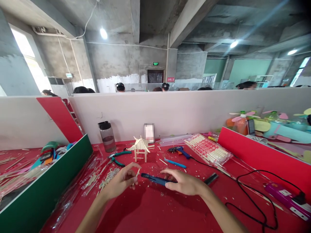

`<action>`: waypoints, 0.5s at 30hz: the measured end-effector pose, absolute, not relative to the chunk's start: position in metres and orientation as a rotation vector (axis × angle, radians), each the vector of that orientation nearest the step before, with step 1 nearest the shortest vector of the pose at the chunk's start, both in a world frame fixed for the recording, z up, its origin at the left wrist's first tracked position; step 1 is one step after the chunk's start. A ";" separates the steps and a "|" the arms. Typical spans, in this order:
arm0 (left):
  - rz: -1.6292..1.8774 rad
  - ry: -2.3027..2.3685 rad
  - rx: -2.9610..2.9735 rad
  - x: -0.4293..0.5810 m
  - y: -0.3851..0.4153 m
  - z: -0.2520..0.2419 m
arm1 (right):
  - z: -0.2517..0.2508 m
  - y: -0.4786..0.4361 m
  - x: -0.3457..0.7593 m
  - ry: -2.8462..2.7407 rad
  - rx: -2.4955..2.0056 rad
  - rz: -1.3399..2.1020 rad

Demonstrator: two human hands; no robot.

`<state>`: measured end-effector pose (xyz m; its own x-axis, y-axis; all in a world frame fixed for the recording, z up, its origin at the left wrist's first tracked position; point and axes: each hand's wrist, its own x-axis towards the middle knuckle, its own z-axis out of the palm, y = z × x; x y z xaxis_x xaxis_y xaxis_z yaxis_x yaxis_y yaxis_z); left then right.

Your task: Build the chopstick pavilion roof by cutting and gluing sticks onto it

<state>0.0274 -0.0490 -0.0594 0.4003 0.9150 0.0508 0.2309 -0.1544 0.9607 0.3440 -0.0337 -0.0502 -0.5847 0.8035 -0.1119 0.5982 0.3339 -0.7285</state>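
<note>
Beneath a bare concrete wall, a red table was bounded at the back by a white partition and at the sides by a green board and a red board. A small stick pavilion stood upright beyond the hands, probably set back to spare it from knocks. A glue gun lay to its right, its black cord trailing toward a purple power strip, an arrangement that likely kept the cord off the working area. Pliers lay to the pavilion's left, and a pack of sticks lay beyond the right hand. The left hand was half curled, thumb and forefinger nearly closed on a short stick, a light pinch apparently suited to so thin a piece. The right hand, palm down with fingers bent, gripped a blue cutter whose far end pointed at the stick without evident contact. Both forearms angled inward from the near edge, bringing the hands close together, just above the table.
</note>
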 end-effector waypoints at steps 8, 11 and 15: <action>0.788 0.980 1.613 0.035 -0.052 -0.061 | -0.048 -0.037 0.339 -2.223 -1.167 1.320; 0.771 0.986 1.608 0.038 -0.052 -0.059 | -0.046 -0.040 0.335 -2.191 -1.144 1.369; 0.746 0.992 1.597 0.036 -0.051 -0.061 | -0.045 -0.041 0.333 -2.147 -1.152 1.409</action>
